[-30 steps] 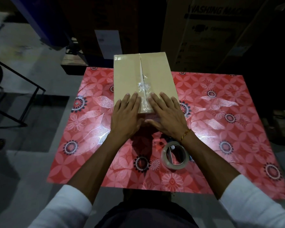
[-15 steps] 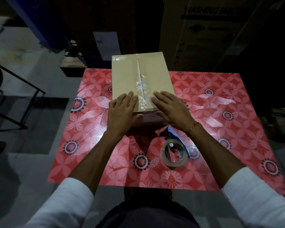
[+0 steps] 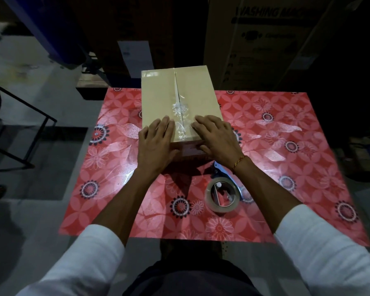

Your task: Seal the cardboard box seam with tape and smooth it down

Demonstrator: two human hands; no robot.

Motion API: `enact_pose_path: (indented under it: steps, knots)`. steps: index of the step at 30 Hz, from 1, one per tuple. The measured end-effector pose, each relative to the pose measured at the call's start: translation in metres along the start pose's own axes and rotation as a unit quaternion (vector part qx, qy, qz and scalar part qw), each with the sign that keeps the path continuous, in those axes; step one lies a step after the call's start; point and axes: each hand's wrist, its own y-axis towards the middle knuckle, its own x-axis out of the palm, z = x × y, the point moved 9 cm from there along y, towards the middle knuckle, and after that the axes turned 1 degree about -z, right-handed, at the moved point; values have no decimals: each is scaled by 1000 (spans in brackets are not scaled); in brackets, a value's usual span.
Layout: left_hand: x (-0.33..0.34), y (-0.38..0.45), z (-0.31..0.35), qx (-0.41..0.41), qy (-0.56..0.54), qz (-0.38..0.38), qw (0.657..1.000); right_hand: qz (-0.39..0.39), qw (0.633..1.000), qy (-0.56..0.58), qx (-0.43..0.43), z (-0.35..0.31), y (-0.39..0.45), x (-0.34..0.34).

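Note:
A tan cardboard box (image 3: pixel 158 97) lies flat on a red flowered table (image 3: pixel 286 146), its centre seam running away from me. Wrinkled clear tape (image 3: pixel 181 116) covers the near half of the seam; the far half shows a bare gap. My left hand (image 3: pixel 156 142) rests flat on the box's near left corner, fingers apart, thumb on the front face. My right hand (image 3: pixel 216 137) lies flat on the near right corner the same way. Both hands flank the taped strip. A roll of clear tape (image 3: pixel 221 197) in a blue dispenser lies on the table below my right wrist.
Large dark cartons, one printed "WASHING MACHINE" (image 3: pixel 269 28), stand behind the table. A black metal frame (image 3: pixel 19 124) stands on the grey floor to the left. The box's far end overhangs the table's back edge.
Both hands have slid back toward me along the box top, from beside the middle of the tape to the near edge, thumbs now wrapped over the front face.

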Motion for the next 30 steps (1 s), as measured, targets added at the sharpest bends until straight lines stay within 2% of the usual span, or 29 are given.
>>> enact_pose_path:
  steps: [4,7,9,11,14,18,19,21,23,24,27,30]
  knots:
    - [-4,-5,2,-15,-68,-2,998,18,999,49,-6,-1,-9,-2]
    - [-29,-19,12,-44,-113,78,990,92,984,147,24,8,-22,-17]
    - [-39,-34,25,-34,-147,130,980,148,968,190,74,22,-40,-25]
    - [-25,-48,42,4,-221,110,969,185,948,224,130,36,-65,-25]
    - [25,-65,60,-14,-337,-11,941,154,917,305,209,55,-106,1]
    - [84,-80,70,-142,-468,-148,860,2,868,382,316,64,-159,66]
    - [95,-83,75,-172,-501,-179,829,-30,856,396,331,62,-168,79]
    - [113,-85,88,-243,-578,-227,745,-68,845,404,345,57,-178,95]
    - [126,-87,101,-303,-637,-252,662,-83,851,387,345,53,-179,103]
    - [131,-87,105,-319,-648,-255,643,-89,860,368,342,52,-178,106]
    - [137,-82,106,-327,-635,-264,648,-103,885,307,333,51,-170,109]
    - [136,-80,101,-340,-629,-261,648,-108,878,328,331,54,-167,107]
